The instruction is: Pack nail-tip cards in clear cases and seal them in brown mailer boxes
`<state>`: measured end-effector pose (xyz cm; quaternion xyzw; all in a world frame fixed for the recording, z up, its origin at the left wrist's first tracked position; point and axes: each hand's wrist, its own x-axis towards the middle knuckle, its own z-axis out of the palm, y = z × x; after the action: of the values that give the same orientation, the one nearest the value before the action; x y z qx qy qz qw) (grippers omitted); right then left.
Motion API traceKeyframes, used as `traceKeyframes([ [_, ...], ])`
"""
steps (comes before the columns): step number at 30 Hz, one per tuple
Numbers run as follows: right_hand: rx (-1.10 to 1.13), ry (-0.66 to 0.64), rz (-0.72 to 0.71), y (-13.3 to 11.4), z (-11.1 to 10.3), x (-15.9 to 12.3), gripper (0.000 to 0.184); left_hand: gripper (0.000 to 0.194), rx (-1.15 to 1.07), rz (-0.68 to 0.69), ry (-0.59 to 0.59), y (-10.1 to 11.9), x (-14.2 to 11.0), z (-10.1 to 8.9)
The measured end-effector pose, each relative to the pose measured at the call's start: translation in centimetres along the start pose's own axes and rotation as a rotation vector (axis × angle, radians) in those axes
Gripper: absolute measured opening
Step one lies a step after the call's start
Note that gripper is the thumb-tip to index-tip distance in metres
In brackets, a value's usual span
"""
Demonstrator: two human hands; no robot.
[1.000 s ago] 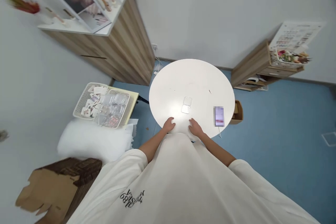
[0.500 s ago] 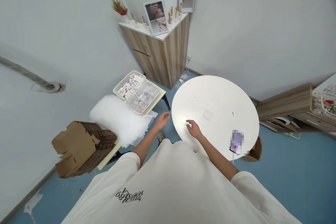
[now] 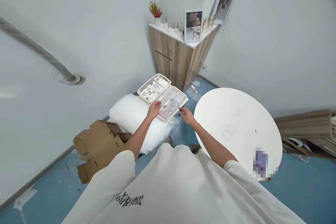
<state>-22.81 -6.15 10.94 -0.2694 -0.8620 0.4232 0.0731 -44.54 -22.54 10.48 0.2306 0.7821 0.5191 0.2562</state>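
Over the near left edge of a white tray (image 3: 177,107) hovers my left hand (image 3: 154,109), its fingers stretched forward and nothing visible in them. The tray holds several clear plastic packs (image 3: 173,94), some with small reddish pieces inside. My right hand (image 3: 187,116) reaches toward the tray's right side, fingers extended and apart, between the tray and the round table. I cannot tell whether either hand touches the tray. Behind it, a cream perforated basket (image 3: 148,83) contains printed cards (image 3: 157,86).
Left of the tray lie white foam sheets (image 3: 128,110), then folded brown cardboard boxes (image 3: 98,143). On the right, a round white table (image 3: 236,105) bears two clear squarish outlines (image 3: 228,132) and a blurred phone (image 3: 260,162). A wooden cabinet (image 3: 173,50) fills the corner.
My view has turned left. Both hands have moved forward to the tray; the right hand has left its place over the round table.
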Motion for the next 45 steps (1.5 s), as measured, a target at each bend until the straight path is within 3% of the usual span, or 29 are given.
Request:
traceKeyframes([
  [4, -0.029, 0.003, -0.015, -2.8, 1.8, 4.1, 0.039, 0.032, 0.090, 0.045, 0.010, -1.6, 4.9, -3.2],
  [8, -0.034, 0.001, -0.010, -4.3, 2.7, 7.0, 0.038, 0.039, 0.251, 0.105, -0.010, -2.8, 9.7, -4.5],
  [12, -0.050, -0.016, -0.002, -5.4, 2.8, 9.2, 0.037, 0.044, 0.343, 0.171, -0.046, -3.5, 14.3, -5.0],
  [16, -0.054, -0.026, 0.029, -6.3, 2.7, 10.7, 0.036, 0.045, 0.392, 0.151, -0.087, -4.0, 18.4, -4.6],
  [22, -0.034, -0.058, 0.049, -6.1, 2.5, 11.6, 0.036, 0.049, 0.584, 0.129, -0.154, -4.6, 22.2, -3.9],
  [25, -0.030, -0.071, 0.047, -5.8, 2.4, 11.8, 0.036, 0.044, 0.751, 0.130, -0.246, -4.6, 22.9, -3.9],
  [28, -0.026, -0.072, 0.041, -5.6, 2.4, 11.9, 0.036, 0.039, 0.817, 0.126, -0.267, -4.4, 22.7, -4.0],
  [33, -0.005, -0.056, 0.020, -5.4, 2.5, 12.3, 0.035, 0.045, 0.816, 0.147, -0.160, -3.1, 21.5, -4.2],
  [37, 0.062, -0.008, 0.035, -4.8, 2.7, 12.8, 0.034, 0.050, 0.717, 0.217, -0.081, -0.8, 20.1, -3.4],
  [41, 0.239, 0.113, 0.097, -4.0, 1.9, 12.9, 0.031, 0.052, 0.595, 0.299, -0.092, 2.3, 18.2, -0.8],
  [45, 0.453, 0.232, 0.155, -3.0, -0.5, 11.3, 0.032, 0.068, 0.465, 0.401, -0.183, 5.2, 15.0, 4.0],
])
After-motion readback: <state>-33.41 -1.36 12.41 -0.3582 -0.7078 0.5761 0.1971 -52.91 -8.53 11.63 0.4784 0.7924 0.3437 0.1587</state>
